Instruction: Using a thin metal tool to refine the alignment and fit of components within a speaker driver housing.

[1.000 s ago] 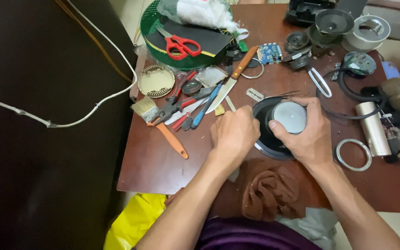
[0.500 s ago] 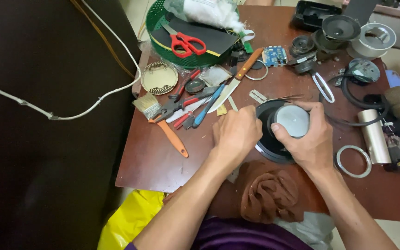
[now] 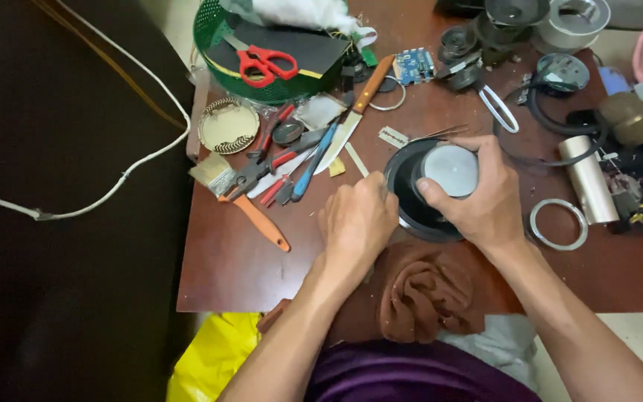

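1. Head view: we see our right hand (image 3: 485,197) gripping the silver magnet cap of a black loudspeaker driver (image 3: 422,195) lying near the middle of the brown table (image 3: 225,260).
2. Our left hand (image 3: 357,223) is curled closed against the driver's left rim; we cannot tell what it holds.
3. A brown cloth (image 3: 426,294) lies just near of the driver; pliers (image 3: 258,173) and a paintbrush (image 3: 236,201) lie to the left.

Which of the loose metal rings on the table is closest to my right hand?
The silver ring just right of the right hand. The thin ring by the knife lies farther up the table.
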